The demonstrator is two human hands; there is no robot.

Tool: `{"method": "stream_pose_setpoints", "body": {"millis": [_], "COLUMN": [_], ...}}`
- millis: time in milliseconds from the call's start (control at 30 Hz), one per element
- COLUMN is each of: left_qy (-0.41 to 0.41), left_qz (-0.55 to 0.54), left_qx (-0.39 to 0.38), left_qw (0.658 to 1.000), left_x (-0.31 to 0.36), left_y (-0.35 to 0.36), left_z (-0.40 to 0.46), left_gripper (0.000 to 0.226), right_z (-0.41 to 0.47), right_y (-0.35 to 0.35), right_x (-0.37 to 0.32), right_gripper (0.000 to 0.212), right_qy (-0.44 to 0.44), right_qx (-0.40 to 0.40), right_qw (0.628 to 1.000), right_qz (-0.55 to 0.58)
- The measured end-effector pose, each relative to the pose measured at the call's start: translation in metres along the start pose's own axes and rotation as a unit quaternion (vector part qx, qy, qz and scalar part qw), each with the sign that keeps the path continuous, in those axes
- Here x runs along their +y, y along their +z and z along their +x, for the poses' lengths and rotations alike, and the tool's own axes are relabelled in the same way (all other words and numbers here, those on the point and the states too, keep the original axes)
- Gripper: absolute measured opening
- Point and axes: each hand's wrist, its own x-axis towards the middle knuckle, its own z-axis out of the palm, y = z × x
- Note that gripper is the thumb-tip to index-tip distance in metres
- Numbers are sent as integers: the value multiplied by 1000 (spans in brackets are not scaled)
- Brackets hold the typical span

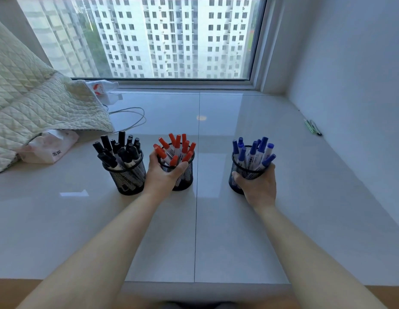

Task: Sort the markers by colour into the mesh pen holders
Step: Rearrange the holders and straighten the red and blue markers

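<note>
Left hand (pixel 163 175) grasps red holder (pixel 178 175); right hand (pixel 257 186) grasps blue holder (pixel 243 172). Black holder (pixel 127 177) untouched, just left of the left hand. Markers upright, sorted by colour. Two pens (pixel 312 127) lie far right, nearer right hand.

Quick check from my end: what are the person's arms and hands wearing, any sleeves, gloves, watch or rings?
Both forearms are bare up to the frame edge, with no sleeves in view. The left hand and right hand have no gloves. No watch, bracelet or ring shows on either wrist or on the visible fingers.
</note>
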Motion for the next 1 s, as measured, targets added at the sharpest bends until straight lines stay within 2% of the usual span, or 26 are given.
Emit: {"method": "stream_pose_setpoints", "body": {"millis": [100,200,300,400,533,733,833,1000], "left_qy": [-27,-73,-108,-105,-43,64,113,199], "left_qz": [-30,-33,-29,-4,29,13,36,159], "left_qx": [-2,31,49,22,-32,-51,-30,15], "left_qw": [999,996,992,994,998,997,992,967], "left_x": [2,2,0,0,6,27,35,41], "left_y": [0,1,1,4,8,8,7,10], "left_z": [-10,-28,-47,-71,-103,-131,-141,-153], "left_gripper": [94,96,88,66,29,12,19,42], "right_z": [-17,-37,-57,-77,-103,-133,-146,-156], "right_y": [-6,-11,-16,-21,-22,-18,-12,-8], "right_x": [3,4,3,3,2,-1,-2,-5], "right_gripper": [73,73,73,73,78,77,81,84], "right_qy": [-3,-11,-15,-14,-24,-43,-57,-68], "right_qx": [-14,-23,-32,-38,-37,-28,-23,-1], "right_qw": [1000,1000,999,999,999,999,998,997], "right_qz": [-1,7,12,14,15,-10,-26,-37]}}
